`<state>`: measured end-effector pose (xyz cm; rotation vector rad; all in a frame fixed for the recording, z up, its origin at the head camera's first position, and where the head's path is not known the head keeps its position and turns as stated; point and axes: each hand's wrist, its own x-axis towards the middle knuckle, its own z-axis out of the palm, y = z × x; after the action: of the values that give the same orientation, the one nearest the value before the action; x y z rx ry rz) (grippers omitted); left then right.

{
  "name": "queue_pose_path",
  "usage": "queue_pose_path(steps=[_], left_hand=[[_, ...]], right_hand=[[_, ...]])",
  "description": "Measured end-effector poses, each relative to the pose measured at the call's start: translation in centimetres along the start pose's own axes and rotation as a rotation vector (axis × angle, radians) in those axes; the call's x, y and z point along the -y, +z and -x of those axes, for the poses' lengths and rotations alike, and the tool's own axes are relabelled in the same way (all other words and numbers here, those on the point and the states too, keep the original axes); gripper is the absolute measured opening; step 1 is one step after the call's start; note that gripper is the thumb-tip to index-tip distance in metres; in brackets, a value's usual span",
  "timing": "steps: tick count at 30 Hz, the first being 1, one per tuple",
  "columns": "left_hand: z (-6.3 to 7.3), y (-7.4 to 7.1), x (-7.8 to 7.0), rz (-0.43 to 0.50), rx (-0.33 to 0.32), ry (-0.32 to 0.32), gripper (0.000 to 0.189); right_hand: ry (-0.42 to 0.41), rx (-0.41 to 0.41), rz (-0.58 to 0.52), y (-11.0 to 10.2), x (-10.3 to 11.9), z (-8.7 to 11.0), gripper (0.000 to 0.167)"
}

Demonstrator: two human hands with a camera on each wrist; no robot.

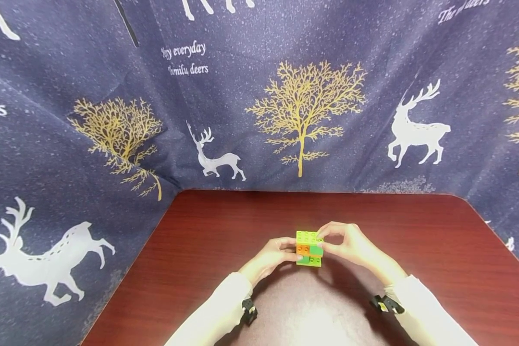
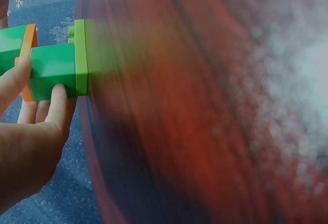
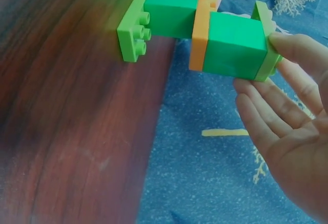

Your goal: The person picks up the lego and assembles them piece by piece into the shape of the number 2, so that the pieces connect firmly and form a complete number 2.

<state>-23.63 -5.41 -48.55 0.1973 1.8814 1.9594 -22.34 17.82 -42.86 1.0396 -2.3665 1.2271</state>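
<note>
A small tower of toy building bricks stands upright on the table in the head view. Its base is a lime-green plate point(image 3: 130, 29), studs up, with a green block point(image 2: 54, 65) on one half. Above that come an orange plate point(image 3: 200, 37), a second green block point(image 3: 234, 44) on the opposite half, and a lime-green studded plate point(image 1: 306, 236) on top. My left hand point(image 1: 271, 255) holds the lower green block, its thumb reaching the orange plate. With thumb and fingers, my right hand point(image 1: 351, 245) pinches the top plate's right end.
The reddish-brown wooden table point(image 1: 225, 216) has a bright glare near its front. Behind and beside it hangs a dark blue cloth point(image 1: 328, 38) printed with deer and trees. Dark straps with small devices point(image 1: 387, 303) sit at both wrists.
</note>
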Motion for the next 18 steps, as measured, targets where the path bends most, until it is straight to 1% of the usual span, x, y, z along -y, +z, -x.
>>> queue_pose_path(steps=[3, 8, 13, 16, 18], left_hand=[[0.11, 0.07, -0.12, -0.005, 0.008, 0.012, 0.041], [0.38, 0.2, -0.27, -0.003, 0.011, 0.017, 0.041], [0.35, 0.09, -0.28, -0.007, 0.007, 0.014, 0.041], [0.21, -0.03, -0.28, -0.029, 0.009, 0.024, 0.04], [0.14, -0.1, -0.28, -0.06, 0.007, 0.034, 0.039]], right_hand=[[-0.001, 0.001, 0.003, -0.01, -0.02, 0.06, 0.018], [0.006, 0.003, -0.02, 0.15, -0.32, 0.41, 0.017], [0.021, -0.006, -0.039, 0.28, -0.49, 0.58, 0.018], [0.043, -0.015, -0.044, 0.29, -0.57, 0.65, 0.019], [0.049, -0.014, -0.049, 0.25, -0.64, 0.67, 0.019]])
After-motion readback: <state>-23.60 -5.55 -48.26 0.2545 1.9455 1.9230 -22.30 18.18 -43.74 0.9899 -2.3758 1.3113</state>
